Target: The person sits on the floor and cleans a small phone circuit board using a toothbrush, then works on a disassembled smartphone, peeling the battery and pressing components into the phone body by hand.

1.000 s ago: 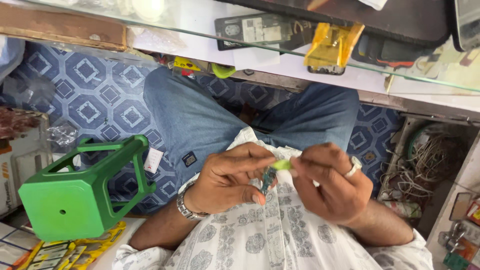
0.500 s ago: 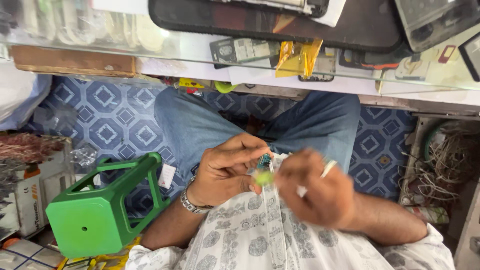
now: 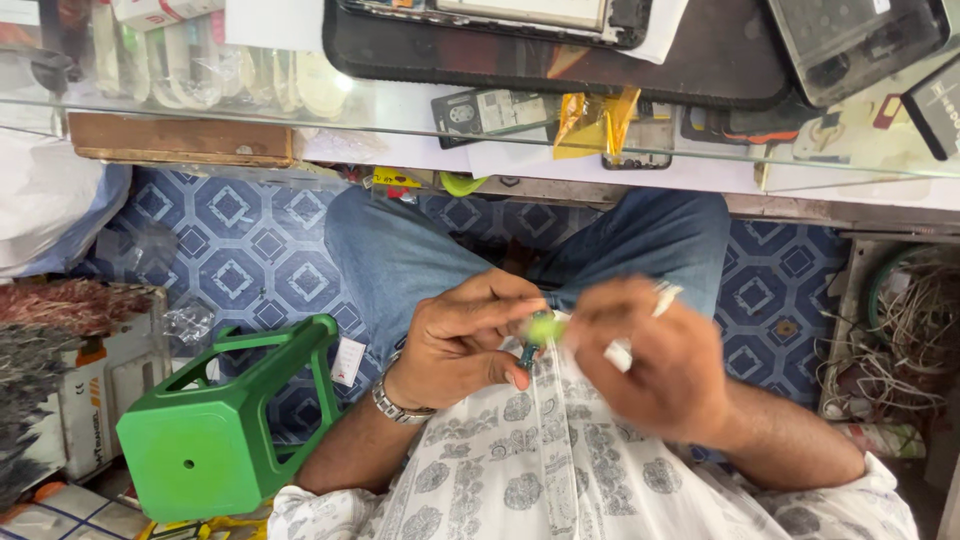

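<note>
My left hand [image 3: 465, 340], with a metal watch at the wrist, pinches a small tool with a dark shaft and a light green tip [image 3: 540, 330] over my lap. My right hand [image 3: 655, 355] is blurred with motion just right of that green tip; a ring shows on one finger and a thin white piece [image 3: 665, 295] sticks out between its fingers. Both hands meet above my patterned white shirt and blue jeans. Whether the right hand touches the green tip is unclear.
A green plastic stool [image 3: 215, 430] stands at lower left on the blue patterned floor [image 3: 235, 260]. A glass counter [image 3: 420, 110] crosses the top, carrying a dark mat, phone parts and a yellow packet [image 3: 595, 115]. Tangled wires [image 3: 910, 330] fill a box at right.
The view has tilted, so the counter fills more of the top. My right hand has shifted and blurred beside the green tip; my left hand keeps its hold.
</note>
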Demonstrator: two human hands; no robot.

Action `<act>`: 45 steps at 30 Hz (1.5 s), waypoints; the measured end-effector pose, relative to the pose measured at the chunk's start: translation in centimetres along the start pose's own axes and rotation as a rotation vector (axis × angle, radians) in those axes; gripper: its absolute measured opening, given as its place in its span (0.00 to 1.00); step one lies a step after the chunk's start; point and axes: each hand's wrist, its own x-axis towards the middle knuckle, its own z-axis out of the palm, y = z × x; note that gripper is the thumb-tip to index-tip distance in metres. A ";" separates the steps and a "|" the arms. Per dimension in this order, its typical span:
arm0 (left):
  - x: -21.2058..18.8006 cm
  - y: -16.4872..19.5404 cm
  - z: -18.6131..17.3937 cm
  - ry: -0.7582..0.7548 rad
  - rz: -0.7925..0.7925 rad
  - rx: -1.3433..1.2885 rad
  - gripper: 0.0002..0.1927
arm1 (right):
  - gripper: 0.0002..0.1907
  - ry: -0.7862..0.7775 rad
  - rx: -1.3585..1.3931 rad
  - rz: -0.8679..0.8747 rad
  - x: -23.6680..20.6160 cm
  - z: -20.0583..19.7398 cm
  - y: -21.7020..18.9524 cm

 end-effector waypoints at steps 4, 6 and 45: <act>0.1 -0.2 0.1 -0.008 0.070 0.026 0.32 | 0.12 -0.210 0.176 -0.106 0.3 -0.3 -0.5; 0.2 -0.2 0.2 -0.011 0.060 -0.022 0.31 | 0.11 -0.025 -0.022 0.007 0.4 -0.2 -0.5; 0.0 -0.4 0.0 0.034 0.051 -0.056 0.31 | 0.07 0.279 0.093 0.179 -1.1 -1.3 1.9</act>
